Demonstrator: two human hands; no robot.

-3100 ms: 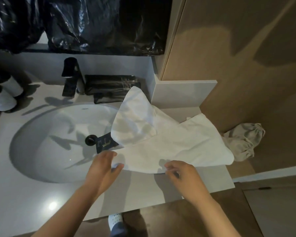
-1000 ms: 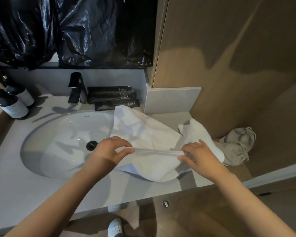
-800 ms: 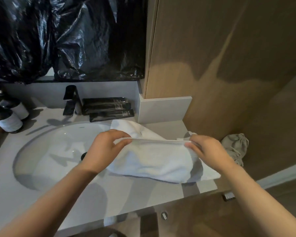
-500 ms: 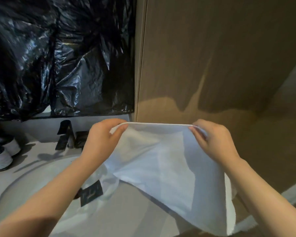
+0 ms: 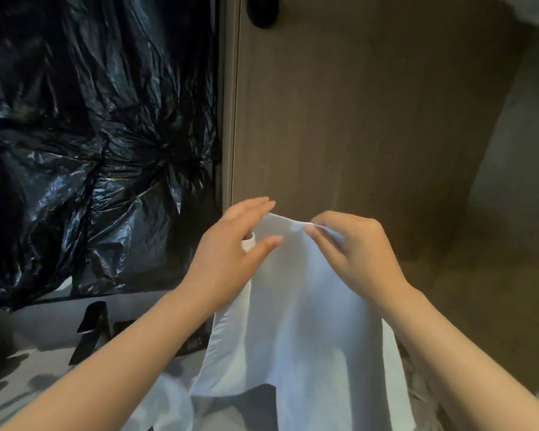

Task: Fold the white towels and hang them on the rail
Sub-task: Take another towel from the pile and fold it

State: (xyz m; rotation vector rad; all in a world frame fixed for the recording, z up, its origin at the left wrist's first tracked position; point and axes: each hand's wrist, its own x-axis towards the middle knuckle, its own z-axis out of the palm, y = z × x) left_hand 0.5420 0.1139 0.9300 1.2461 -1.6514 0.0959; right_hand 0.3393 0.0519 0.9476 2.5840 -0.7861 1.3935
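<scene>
I hold a white towel (image 5: pixel 296 337) up in front of the wood wall, and it hangs down over the counter. My right hand (image 5: pixel 352 253) pinches its top edge between thumb and fingertips. My left hand (image 5: pixel 231 253) is close beside it, fingers straight and spread. The towel's left top corner lies loosely between that thumb and the fingers. A dark rounded fitting (image 5: pixel 262 10) sticks out of the wall at the top edge; I cannot tell whether it is the rail.
Black plastic sheeting (image 5: pixel 91 150) covers the wall on the left. Below it stand a black tap (image 5: pixel 91 331) and dark packets (image 5: pixel 193 337) on the grey counter (image 5: pixel 28 384). The wood panel wall (image 5: pixel 355 119) fills the right side.
My hands have come together, bringing the towel's two top corners close. My left hand has loosened from its pinch. My view has tilted further up the wall.
</scene>
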